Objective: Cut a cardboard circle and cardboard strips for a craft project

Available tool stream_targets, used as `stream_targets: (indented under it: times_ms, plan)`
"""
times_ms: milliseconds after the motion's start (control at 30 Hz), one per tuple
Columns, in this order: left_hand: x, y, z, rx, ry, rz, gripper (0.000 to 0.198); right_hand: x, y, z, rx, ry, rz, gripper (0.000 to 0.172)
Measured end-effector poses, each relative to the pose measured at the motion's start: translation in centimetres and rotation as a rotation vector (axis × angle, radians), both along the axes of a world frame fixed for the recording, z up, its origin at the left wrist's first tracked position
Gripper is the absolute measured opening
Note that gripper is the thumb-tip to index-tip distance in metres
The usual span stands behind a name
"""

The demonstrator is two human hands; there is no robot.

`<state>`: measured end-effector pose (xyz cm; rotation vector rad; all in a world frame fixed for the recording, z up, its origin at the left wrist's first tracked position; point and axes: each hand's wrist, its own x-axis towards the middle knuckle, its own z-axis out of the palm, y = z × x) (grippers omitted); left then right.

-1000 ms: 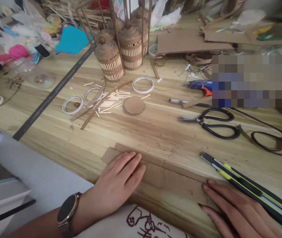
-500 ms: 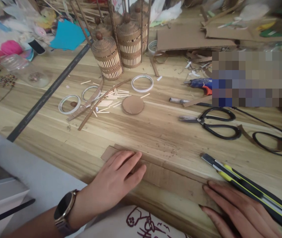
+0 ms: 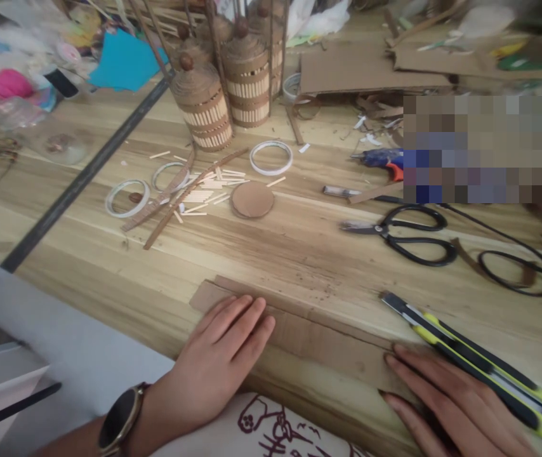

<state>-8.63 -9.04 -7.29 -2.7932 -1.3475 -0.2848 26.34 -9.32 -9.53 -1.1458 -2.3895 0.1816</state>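
Hardly anything has shifted: left hand (image 3: 223, 355) stays flat, fingers stretched, pressing one end of the cardboard strip (image 3: 318, 339) at the table (image 3: 299, 254) edge; right hand (image 3: 447, 406) lies flat on the other end, just beside the utility knife (image 3: 471, 362), neither gripping anything

I can't see past the pixelated grey-brown block (image 3: 480, 149), which swallows the rear of the blue hot-glue gun (image 3: 381, 158). The right hand (image 3: 452, 406) and the yellow-and-black utility knife (image 3: 466, 362) run off the bottom-right corner. That hand and the left hand (image 3: 223, 358) each cover part of the long brown cardboard strip (image 3: 318, 336). The clutter at far left is too blurred for me to identify.
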Motion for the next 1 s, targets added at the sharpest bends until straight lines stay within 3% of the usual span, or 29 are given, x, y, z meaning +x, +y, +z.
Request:
stream_targets:
  times_ms: [200,333,633,800,1000]
  plan:
    - [-0.4,-1.0,-1.5,-0.018,-0.077,0.068,0.052,-0.6,-0.6,2.2,-0.011,-0.071,-0.133,0.032]
    - [-1.0,-0.8,-1.8,-0.005,-0.055,0.024,0.053,-0.9,-0.9,2.1,-0.011,-0.023,-0.164,0.023]
    - [-0.8,-0.7,-1.9,0.003,-0.049,0.034,0.055,-1.0,-1.0,2.2,-0.029,-0.008,-0.171,0.024]
    - [0.0,-0.3,-1.2,0.035,-0.034,0.053,0.052,0.1,-1.3,1.7,-0.034,-0.082,-0.108,0.026]
    - [0.3,0.5,0.3,0.043,0.026,-0.006,0.036,1.8,-1.5,-0.7,-0.032,0.006,-0.068,0.027]
